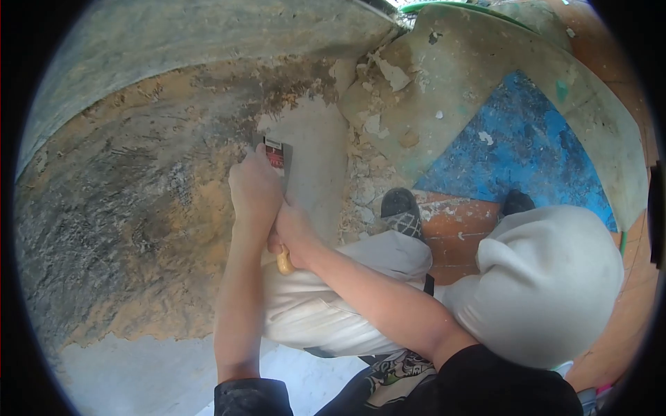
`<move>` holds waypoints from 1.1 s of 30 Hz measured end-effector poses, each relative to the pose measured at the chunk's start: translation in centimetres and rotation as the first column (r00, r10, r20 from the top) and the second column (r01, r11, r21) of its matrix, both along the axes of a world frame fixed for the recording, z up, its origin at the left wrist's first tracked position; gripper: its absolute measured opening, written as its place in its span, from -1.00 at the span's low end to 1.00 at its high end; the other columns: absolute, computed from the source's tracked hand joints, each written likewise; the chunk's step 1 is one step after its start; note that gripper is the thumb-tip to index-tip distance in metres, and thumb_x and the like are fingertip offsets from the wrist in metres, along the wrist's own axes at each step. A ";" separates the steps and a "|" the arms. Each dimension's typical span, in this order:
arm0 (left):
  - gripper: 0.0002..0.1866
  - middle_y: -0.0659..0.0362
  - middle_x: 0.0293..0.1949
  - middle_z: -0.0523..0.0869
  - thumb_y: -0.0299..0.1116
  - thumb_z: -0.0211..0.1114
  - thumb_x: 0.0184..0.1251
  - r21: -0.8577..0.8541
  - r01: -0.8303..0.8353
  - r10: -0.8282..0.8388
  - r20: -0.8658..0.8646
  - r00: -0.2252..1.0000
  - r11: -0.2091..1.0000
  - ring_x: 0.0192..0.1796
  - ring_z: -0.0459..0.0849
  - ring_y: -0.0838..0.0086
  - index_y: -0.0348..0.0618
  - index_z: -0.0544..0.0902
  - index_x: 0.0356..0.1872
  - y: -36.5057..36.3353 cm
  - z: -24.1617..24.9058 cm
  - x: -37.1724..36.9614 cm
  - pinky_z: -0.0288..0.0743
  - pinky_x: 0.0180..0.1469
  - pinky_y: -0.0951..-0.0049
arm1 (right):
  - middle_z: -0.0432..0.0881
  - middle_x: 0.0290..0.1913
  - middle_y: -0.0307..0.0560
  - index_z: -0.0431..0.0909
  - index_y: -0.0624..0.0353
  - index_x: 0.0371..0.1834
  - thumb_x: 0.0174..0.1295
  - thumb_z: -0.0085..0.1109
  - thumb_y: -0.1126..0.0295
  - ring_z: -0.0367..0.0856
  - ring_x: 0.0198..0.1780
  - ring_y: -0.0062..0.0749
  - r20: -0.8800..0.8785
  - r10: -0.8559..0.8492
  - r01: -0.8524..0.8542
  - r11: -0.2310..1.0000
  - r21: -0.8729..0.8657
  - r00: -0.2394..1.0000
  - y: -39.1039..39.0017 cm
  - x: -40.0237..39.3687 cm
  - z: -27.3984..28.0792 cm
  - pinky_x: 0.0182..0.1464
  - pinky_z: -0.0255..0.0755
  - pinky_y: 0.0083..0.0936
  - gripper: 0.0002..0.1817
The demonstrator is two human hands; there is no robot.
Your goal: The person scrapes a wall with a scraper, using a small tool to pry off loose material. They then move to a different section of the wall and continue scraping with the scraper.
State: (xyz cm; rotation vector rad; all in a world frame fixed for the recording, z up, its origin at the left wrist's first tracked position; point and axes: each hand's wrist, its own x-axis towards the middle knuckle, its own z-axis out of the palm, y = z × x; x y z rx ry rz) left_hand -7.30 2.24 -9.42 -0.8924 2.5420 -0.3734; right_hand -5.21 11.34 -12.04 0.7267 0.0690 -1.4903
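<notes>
a scraper is held in both hands at the left middle of the scene, its labelled blade end pointing far and its wooden handle toward the near side. the left hand is the farther one, its fingers closed on the scraper just behind the red and dark label, one digit reaching up along the left side of the blade. the right hand is just nearer, fingers clamped around the handle, whose rounded end pokes out below them. the blade lies over the border between a rough, dark and brown layer on the left and a smooth grey patch on the right; whether its edge touches, i cannot tell. to the far right a dusty sheet with a blue triangle is spread on reddish floor tiles, with pale flakes scattered on its left part. the person's light trousers and dark shoes are right of the hands.
</notes>
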 end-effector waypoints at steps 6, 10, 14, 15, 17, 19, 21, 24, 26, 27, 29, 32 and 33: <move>-0.69 -0.14 -0.53 0.62 -0.36 -0.02 0.41 -0.031 -0.031 0.032 0.011 0.999 0.999 -0.42 0.64 -0.04 -0.40 0.54 -0.44 -0.2 -0.6 -0.3 0.50 -0.35 0.10 | 0.31 -0.60 -0.27 0.23 0.03 -0.13 0.39 -0.24 0.28 0.13 -0.79 -0.61 -0.022 0.021 -0.023 0.996 -0.089 1.000 0.0 -1.5 -0.6 -0.79 0.05 -0.57 -0.87; -0.75 -0.13 -0.54 0.61 -0.41 0.02 0.34 -0.041 0.318 -0.320 -0.111 0.941 0.947 -0.44 0.62 -0.02 -0.37 0.53 -0.46 -0.9 -1.2 -0.8 0.49 -0.38 0.11 | 0.34 -0.64 -0.24 0.33 0.09 -0.23 0.38 -0.20 0.21 0.20 -0.78 -0.57 -0.046 -0.011 0.010 1.000 -0.015 0.999 -1.4 -1.0 -2.0 -0.79 0.07 -0.55 -0.80; -0.85 -0.13 -0.44 0.62 -0.46 0.06 0.22 -0.006 0.109 -0.109 -0.178 0.978 0.994 -0.35 0.64 -0.01 -0.34 0.53 -0.38 -1.5 -2.4 -4.4 0.51 -0.29 0.11 | 0.37 -0.68 -0.20 0.39 0.13 -0.39 0.38 -0.16 0.12 0.28 -0.77 -0.52 -0.054 -0.145 0.141 0.987 -0.073 0.988 -2.6 -3.6 -3.8 -0.79 0.09 -0.53 -0.67; -0.85 -0.12 -0.45 0.62 -0.44 0.05 0.23 -0.042 0.221 -0.225 -0.130 0.966 0.974 -0.35 0.64 -0.01 -0.32 0.54 -0.38 -1.8 -2.5 -3.6 0.51 -0.28 0.11 | 0.37 -0.68 -0.20 0.39 0.13 -0.39 0.38 -0.16 0.12 0.28 -0.77 -0.52 -0.077 -0.160 0.155 0.985 -0.070 0.984 -2.3 -3.9 -3.7 -0.79 0.09 -0.53 -0.67; -0.84 -0.11 -0.46 0.62 -0.43 0.04 0.25 -0.069 0.345 -0.349 -0.066 0.935 0.936 -0.35 0.64 0.00 -0.30 0.55 -0.38 -1.6 -2.1 -2.1 0.51 -0.27 0.10 | 0.36 -0.67 -0.21 0.38 0.13 -0.32 0.39 -0.18 0.13 0.26 -0.78 -0.52 -0.126 -0.032 0.039 0.998 0.050 0.991 -1.6 -2.1 -2.3 -0.78 0.08 -0.52 -0.70; -0.79 -0.12 -0.48 0.62 -0.42 0.00 0.32 0.021 0.144 -0.145 0.044 0.989 0.989 -0.38 0.63 -0.01 -0.31 0.56 -0.39 -1.1 -1.4 -1.0 0.50 -0.31 0.09 | 0.35 -0.66 -0.22 0.36 0.12 -0.27 0.39 -0.19 0.14 0.24 -0.78 -0.52 -0.071 -0.059 0.062 0.997 0.055 0.996 -1.5 -0.3 -1.1 -0.78 0.08 -0.53 -0.71; -0.74 -0.13 -0.49 0.62 -0.40 -0.03 0.37 0.006 0.036 -0.037 0.085 0.996 0.999 -0.40 0.63 -0.03 -0.32 0.56 -0.41 -0.3 -0.1 -0.5 0.48 -0.32 0.09 | 0.34 -0.66 -0.22 0.34 0.12 -0.23 0.40 -0.20 0.14 0.23 -0.79 -0.52 0.003 -0.071 0.071 0.996 0.061 0.997 -1.6 1.4 -0.1 -0.79 0.08 -0.53 -0.73; -0.66 -0.16 -0.52 0.61 -0.36 -0.08 0.43 0.015 -0.049 0.048 0.071 0.996 0.999 -0.42 0.61 -0.06 -0.35 0.57 -0.45 0.6 1.0 0.2 0.46 -0.34 0.07 | 0.33 -0.64 -0.23 0.30 0.10 -0.17 0.42 -0.21 0.13 0.21 -0.79 -0.53 0.027 -0.051 0.049 0.997 0.062 0.998 -1.5 2.3 0.6 -0.79 0.07 -0.54 -0.73; -0.62 -0.19 -0.53 0.61 -0.34 -0.10 0.45 0.039 -0.022 0.022 0.005 1.000 0.999 -0.43 0.61 -0.08 -0.37 0.57 -0.48 0.3 0.6 0.5 0.46 -0.35 0.06 | 0.33 -0.62 -0.23 0.27 0.10 -0.15 0.42 -0.22 0.14 0.21 -0.77 -0.54 0.015 -0.034 0.034 0.999 -0.014 0.999 -0.9 1.6 0.4 -0.79 0.06 -0.53 -0.75; -0.58 -0.19 -0.57 0.60 -0.32 -0.10 0.46 0.022 0.062 -0.060 -0.048 0.997 0.998 -0.46 0.60 -0.08 -0.38 0.57 -0.52 0.1 0.1 0.7 0.46 -0.36 0.06 | 0.33 -0.62 -0.23 0.27 0.10 -0.15 0.42 -0.22 0.14 0.21 -0.77 -0.54 0.017 -0.023 0.024 1.000 -0.012 1.000 -1.0 1.5 0.0 -0.79 0.06 -0.53 -0.75; -0.53 -0.20 -0.61 0.59 -0.29 -0.11 0.48 -0.006 0.132 -0.132 -0.092 0.987 0.991 -0.49 0.60 -0.09 -0.39 0.57 -0.56 -0.3 -0.5 0.6 0.46 -0.38 0.05 | 0.34 -0.59 -0.23 0.26 0.08 -0.17 0.42 -0.22 0.15 0.20 -0.77 -0.57 0.017 0.004 -0.004 1.000 -0.005 1.000 -1.5 0.9 -1.0 -0.78 0.04 -0.54 -0.76; -0.55 -0.20 -0.60 0.58 -0.31 -0.09 0.47 -0.056 0.063 -0.066 -0.049 0.997 0.996 -0.47 0.61 -0.07 -0.41 0.56 -0.58 0.2 -0.7 -0.8 0.46 -0.37 0.05 | 0.34 -0.59 -0.23 0.27 0.07 -0.19 0.41 -0.19 0.15 0.17 -0.76 -0.60 0.001 0.031 -0.031 0.994 -0.109 1.000 -0.9 -0.3 -1.6 -0.78 0.04 -0.56 -0.77; -0.69 -0.16 -0.51 0.61 -0.37 -0.01 0.39 -0.045 0.020 -0.019 0.034 0.999 0.999 -0.41 0.64 -0.04 -0.38 0.57 -0.46 0.1 -0.5 -0.9 0.52 -0.32 0.11 | 0.34 -0.59 -0.23 0.27 0.07 -0.19 0.41 -0.19 0.15 0.17 -0.76 -0.60 -0.003 0.027 -0.027 0.994 -0.110 1.000 -0.8 -0.6 -1.5 -0.78 0.04 -0.56 -0.77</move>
